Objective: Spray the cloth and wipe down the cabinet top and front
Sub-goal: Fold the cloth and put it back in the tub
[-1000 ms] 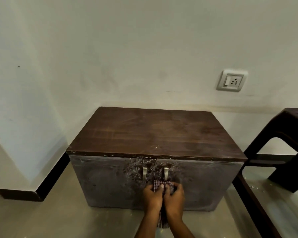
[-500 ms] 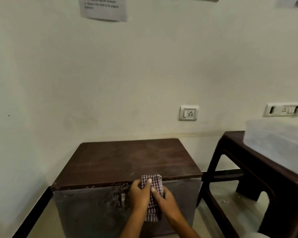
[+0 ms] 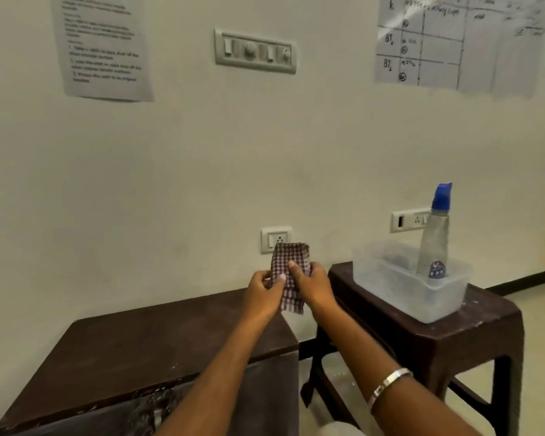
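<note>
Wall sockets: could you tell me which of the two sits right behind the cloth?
The single socket, directly behind the cloth held in both hands. The wider socket strip sits farther right, behind the spray bottle.

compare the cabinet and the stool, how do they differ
The cabinet is low with a closed front, its top bare. The stool stands taller on open legs and carries a clear tub with a spray bottle upright in it. Both are dark brown and stand against the wall.
</note>
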